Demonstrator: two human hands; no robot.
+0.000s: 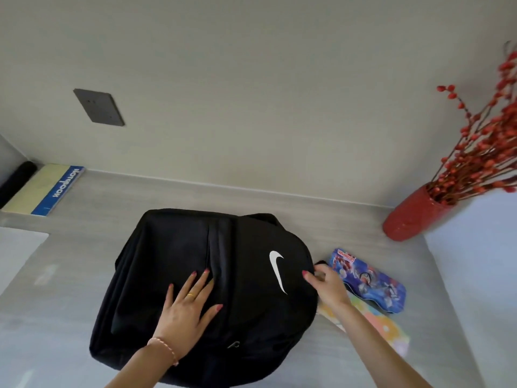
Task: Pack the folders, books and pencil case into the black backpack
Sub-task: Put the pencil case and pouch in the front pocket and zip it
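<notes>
The black backpack (179, 253) with a white swoosh lies flat in the middle of the grey table. My left hand (188, 306) presses flat on its front, fingers spread. My right hand (327, 287) pinches something small at the bag's right edge, near the top; what it pinches is hidden by the fingers. A blue printed pencil case (369, 281) lies just right of the bag. Under my right forearm sits a pastel flowered book or folder (383, 326). A yellow and blue notebook (47, 189) lies at the far left by the wall.
A red vase (414, 217) with red berry branches stands at the back right. A black roll (16, 180) lies beside the notebook in the left corner. A white sheet (19, 253) lies at the left edge. A dark wall plate (99, 107) is on the wall.
</notes>
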